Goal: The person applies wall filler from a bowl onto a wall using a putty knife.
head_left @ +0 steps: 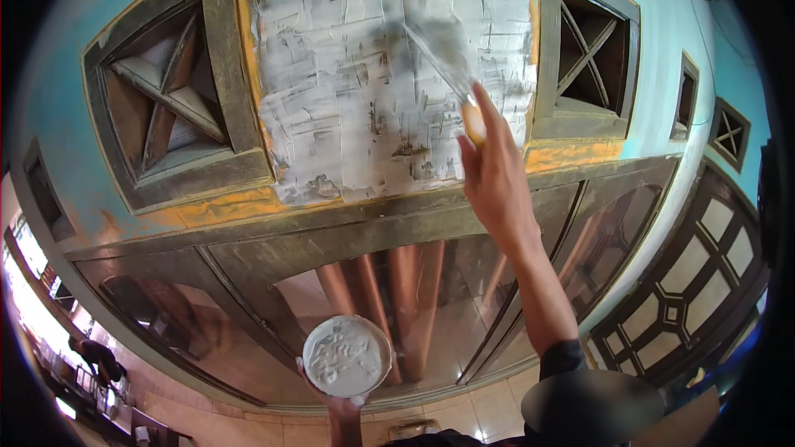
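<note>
My right hand (503,178) is raised to the wall, closed around the yellow handle of a putty knife (474,122). The knife's blade is smeared by motion and lies against or just over a wall patch (331,108) coated with rough white and grey putty; contact is hard to tell. Lower down, my left hand (343,404) supports a round tub (388,364) from below, its fingers partly hidden behind it. Thick white putty (348,353) with a stirred surface fills the tub.
Wooden vent frames with crossed bars, left (170,95) and right (590,50), flank the patch. Beneath it runs a wooden beam (373,225) over glass panes with brown curtains (364,298). A panelled door (687,281) stands at right. Tiled floor (489,406) shows below.
</note>
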